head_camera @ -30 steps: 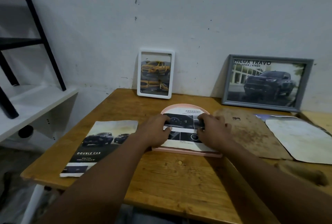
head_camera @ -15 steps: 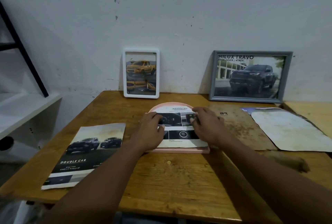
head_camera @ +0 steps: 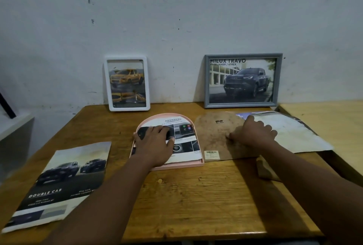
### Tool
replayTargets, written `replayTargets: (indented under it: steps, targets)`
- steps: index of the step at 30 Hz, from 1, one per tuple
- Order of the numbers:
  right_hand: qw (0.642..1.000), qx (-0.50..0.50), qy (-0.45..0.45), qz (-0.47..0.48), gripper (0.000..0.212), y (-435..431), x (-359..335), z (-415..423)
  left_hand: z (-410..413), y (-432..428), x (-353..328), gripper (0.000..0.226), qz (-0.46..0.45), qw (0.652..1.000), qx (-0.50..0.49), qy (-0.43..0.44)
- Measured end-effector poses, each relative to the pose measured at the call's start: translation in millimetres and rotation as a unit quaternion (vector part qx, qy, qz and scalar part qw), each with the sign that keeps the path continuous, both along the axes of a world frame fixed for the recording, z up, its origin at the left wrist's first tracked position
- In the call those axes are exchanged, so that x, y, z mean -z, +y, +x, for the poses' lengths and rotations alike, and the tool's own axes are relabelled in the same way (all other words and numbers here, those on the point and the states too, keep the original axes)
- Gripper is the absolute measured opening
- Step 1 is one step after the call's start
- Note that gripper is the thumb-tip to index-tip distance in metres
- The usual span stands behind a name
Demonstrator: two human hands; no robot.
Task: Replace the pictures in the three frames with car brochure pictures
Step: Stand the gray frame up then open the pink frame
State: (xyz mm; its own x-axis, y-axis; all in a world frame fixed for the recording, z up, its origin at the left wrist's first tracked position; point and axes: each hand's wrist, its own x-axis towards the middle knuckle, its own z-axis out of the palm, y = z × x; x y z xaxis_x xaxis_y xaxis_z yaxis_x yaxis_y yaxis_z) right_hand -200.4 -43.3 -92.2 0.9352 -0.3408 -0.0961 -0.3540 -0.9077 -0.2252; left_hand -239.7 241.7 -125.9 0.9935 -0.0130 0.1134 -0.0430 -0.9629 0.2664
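A pink arched frame (head_camera: 177, 166) lies flat mid-table with a car brochure picture (head_camera: 186, 140) laid inside it. My left hand (head_camera: 155, 144) presses flat on that picture. To its right lies the brown arched backing board (head_camera: 213, 136) with a small metal hanger. My right hand (head_camera: 252, 133) rests on the board's right part, fingers spread, thumb at its surface. A white frame (head_camera: 127, 83) with a yellow pickup picture and a grey frame (head_camera: 242, 80) with a dark pickup picture lean on the wall.
A "Double Cab" brochure (head_camera: 60, 181) lies at the table's front left. Worn paper sheets (head_camera: 290, 130) lie at the right, partly off the wooden table (head_camera: 196, 195). A second, paler table (head_camera: 330, 122) abuts on the right. A white shelf (head_camera: 13, 126) stands left.
My right hand left the picture in the pink frame and moved right onto the backing board. My left hand stayed pressing the picture. The head camera came closer.
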Motion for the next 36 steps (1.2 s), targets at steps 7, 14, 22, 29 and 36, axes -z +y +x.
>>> replayTargets:
  steps: [7, 14, 22, 29, 36]
  targets:
    - [0.998, 0.025, -0.025, 0.061, 0.112, -5, 2, 6, -2, -1, -4, 0.048, 0.019, 1.000, 0.001, 0.017]
    - [0.982, -0.023, -0.139, 0.127, 0.094, -9, -9, 5, -5, -3, -8, 0.048, 0.016, 0.999, 0.000, 0.030]
    - [0.967, -0.054, -0.229, 0.093, 0.076, -15, -63, 14, 5, 5, -25, 0.054, -0.166, 0.983, -0.055, 0.061]
    - [0.957, -0.069, -0.206, 0.192, 0.067, 39, -59, 8, 4, 15, -38, 0.044, -0.355, 0.928, -0.109, -0.013]
    - [0.959, -0.107, -0.130, 0.227, 0.050, 113, -5, -7, -13, 34, -35, 0.033, -0.401, 0.906, -0.130, -0.045]
